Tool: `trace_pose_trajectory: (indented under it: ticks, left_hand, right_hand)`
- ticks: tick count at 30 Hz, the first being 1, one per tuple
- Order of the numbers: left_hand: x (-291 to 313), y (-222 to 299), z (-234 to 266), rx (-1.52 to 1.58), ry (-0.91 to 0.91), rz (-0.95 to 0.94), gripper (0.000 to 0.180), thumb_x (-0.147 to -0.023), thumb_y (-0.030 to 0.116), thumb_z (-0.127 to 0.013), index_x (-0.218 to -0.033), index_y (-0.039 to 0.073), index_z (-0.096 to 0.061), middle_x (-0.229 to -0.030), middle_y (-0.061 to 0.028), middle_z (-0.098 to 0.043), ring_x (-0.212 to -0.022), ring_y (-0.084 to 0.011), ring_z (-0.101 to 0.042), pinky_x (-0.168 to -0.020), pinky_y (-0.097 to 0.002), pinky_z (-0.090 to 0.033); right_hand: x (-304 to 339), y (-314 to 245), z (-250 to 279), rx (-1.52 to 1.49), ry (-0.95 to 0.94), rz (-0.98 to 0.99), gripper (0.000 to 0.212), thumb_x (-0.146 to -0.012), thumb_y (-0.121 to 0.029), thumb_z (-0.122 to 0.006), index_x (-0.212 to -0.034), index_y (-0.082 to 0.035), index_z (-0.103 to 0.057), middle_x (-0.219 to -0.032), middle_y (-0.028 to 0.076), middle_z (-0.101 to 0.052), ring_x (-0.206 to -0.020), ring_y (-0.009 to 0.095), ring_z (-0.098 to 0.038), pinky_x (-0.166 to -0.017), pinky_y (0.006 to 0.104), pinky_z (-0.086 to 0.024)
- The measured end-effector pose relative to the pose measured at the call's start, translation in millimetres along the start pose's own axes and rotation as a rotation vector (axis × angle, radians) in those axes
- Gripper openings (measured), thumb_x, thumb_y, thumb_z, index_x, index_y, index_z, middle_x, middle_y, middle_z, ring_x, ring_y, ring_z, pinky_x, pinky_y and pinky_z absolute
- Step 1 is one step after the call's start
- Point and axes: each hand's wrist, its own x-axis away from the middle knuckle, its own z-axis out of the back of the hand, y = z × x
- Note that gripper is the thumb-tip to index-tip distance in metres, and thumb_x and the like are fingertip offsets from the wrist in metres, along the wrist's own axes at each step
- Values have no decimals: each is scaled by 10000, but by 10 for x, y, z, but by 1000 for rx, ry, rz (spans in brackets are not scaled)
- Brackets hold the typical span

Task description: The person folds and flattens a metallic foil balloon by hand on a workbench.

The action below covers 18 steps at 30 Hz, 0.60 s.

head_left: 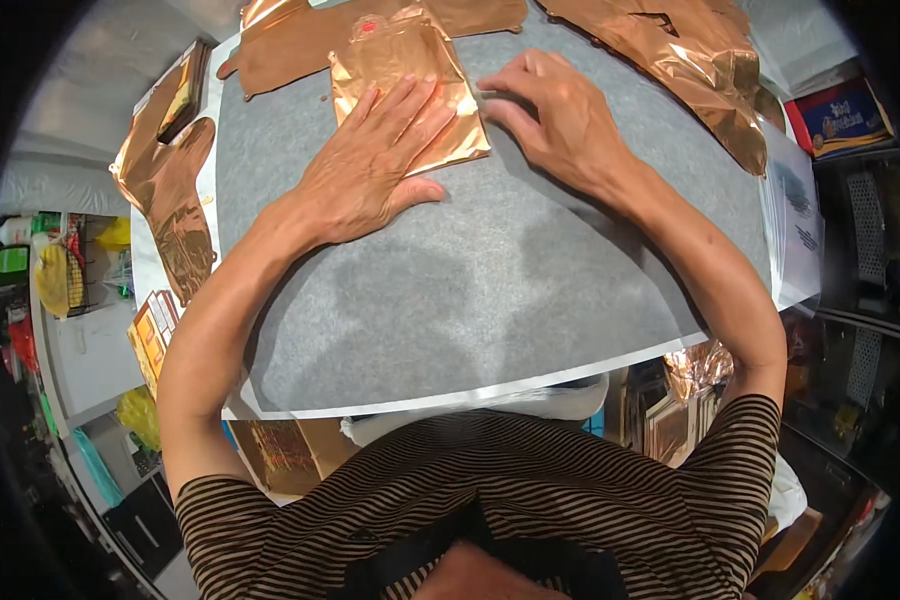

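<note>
A folded rose-gold foil balloon (455,75) lies flat near the far middle of a grey-covered table (400,310). It has a small round red mark near its far end. My left hand (370,165) rests palm down across its near part, fingers stretched out and the thumb apart, pointing right. At the balloon's right edge, my right hand (560,115) is curled, with thumb and index finger pinched at the foil's side. Whatever lies between those fingertips is too small to make out clearly.
More flat rose-gold foil balloons lie at the far edge (280,55), far right (670,60) and left side (175,200) of the table. Clear plastic sleeves (795,220) lie by the right edge. Cards (150,335) stand at the left. A blue box (840,115) sits far right.
</note>
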Motion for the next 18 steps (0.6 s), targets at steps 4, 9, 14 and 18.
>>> trace_pose_trajectory:
  ticks: [4, 9, 14, 18]
  left_hand:
    - [-2, -5, -18, 8, 35, -2, 865, -994, 625, -532, -1651, 99, -327, -1696, -236, -286, -1597, -404, -213, -1319, -540, -157]
    - [-2, -9, -23, 5, 47, -5, 841, -991, 648, -512, -1638, 129, -373, -1696, -250, -274, -1593, -414, -219, -1319, -540, -157]
    - [-11, -11, -30, -12, 34, 13, 854, -990, 705, -445, -1635, 149, -389, -1692, -250, -283, -1592, -407, -226, -1321, -540, -153]
    - [-1, -13, -36, 6, 59, 7, 859, -992, 713, -433, -1635, 146, -389, -1686, -251, -296, -1593, -403, -226, -1320, -540, -153]
  right_hand:
    - [-268, 4, -54, -182, -156, -397, 317, -921, -288, -769, -909, 28, -784, -795, 104, -737, -730, 164, -667, -683, 329, -509]
    - [-443, 145, -190, -290, -250, -477, 376, -853, -386, -766, -837, -11, -795, -668, 92, -692, -640, 186, -645, -642, 356, -507]
    - [-451, 185, -213, -349, -237, -498, 381, -790, -425, -769, -785, -46, -798, -653, 120, -689, -629, 252, -666, -641, 387, -524]
    - [-498, 180, -190, -343, -271, -527, 357, -862, -383, -773, -865, -27, -803, -700, 68, -709, -644, 159, -632, -626, 335, -497]
